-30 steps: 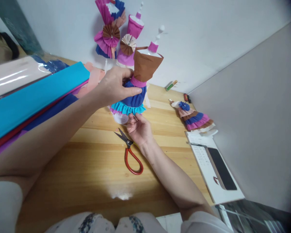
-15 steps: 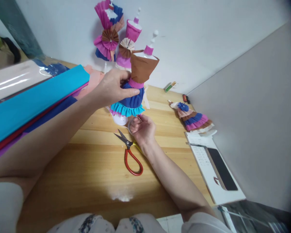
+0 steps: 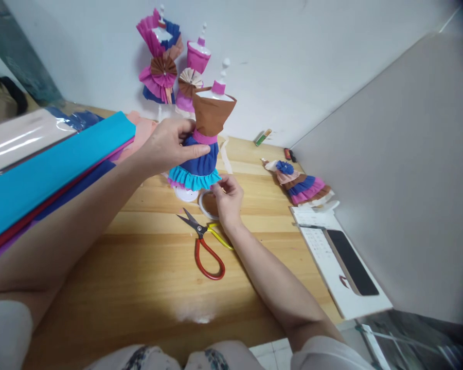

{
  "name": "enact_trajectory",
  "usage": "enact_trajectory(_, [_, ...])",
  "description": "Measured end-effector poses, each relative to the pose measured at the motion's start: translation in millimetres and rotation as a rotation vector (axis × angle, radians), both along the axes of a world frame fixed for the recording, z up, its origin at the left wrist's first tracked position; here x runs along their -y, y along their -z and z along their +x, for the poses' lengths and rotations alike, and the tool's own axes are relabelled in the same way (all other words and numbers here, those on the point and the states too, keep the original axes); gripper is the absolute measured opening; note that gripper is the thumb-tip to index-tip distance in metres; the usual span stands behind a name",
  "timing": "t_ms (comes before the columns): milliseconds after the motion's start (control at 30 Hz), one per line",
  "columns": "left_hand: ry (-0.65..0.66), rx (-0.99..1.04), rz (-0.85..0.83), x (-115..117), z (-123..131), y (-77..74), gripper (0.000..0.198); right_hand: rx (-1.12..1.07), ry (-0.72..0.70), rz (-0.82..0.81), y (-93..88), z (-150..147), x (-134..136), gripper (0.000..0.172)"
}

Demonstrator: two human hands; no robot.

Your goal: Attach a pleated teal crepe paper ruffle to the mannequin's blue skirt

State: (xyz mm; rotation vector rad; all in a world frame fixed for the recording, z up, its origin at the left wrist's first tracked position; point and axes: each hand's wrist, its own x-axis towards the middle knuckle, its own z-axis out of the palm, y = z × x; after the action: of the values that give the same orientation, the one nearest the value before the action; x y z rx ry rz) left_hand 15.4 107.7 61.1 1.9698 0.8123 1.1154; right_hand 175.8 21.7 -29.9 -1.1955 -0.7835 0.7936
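A small dress form (image 3: 213,115) wears a brown bodice, a pink waistband and a blue skirt with a turquoise ruffle (image 3: 195,178). My left hand (image 3: 173,146) grips it at the waist, thumb across the front of the skirt. Below, my right hand (image 3: 228,198) pinches the lower right edge of the ruffle between thumb and fingers. A roll of tape (image 3: 203,207) lies on the table beside my right hand, partly hidden by it. Scissors (image 3: 199,228) with one red and one yellow handle lie with blades apart just in front of the form.
Two decorated dress forms (image 3: 164,67) (image 3: 195,67) stand by the wall. Paper rolls (image 3: 61,164) lie at the left under my left forearm. To the right are a small dressed figure (image 3: 303,185), a white board (image 3: 332,257) with a dark panel, and a green item (image 3: 263,137).
My right hand has turned from palm up to a pinch at the ruffle's edge. The view has shifted, so the form appears slightly further left; my left hand still holds it.
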Motion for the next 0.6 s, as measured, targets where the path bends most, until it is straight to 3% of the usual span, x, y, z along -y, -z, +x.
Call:
enact_trajectory(200, [0.056,-0.014,-0.032,-1,-1,-0.4,0.03,-0.227,-0.061,-0.141,-5.5,3,2,0.01])
enact_trajectory(467, [0.091,0.004,-0.032,-5,0,2.7,0.032,-0.633,-0.365,-0.391,-29.7,-1,11,0.01])
enact_trajectory(600, [0.113,0.017,-0.035,-4,1,3.0,0.033,-0.718,-0.348,-0.432,-33.0,-3,12,0.014])
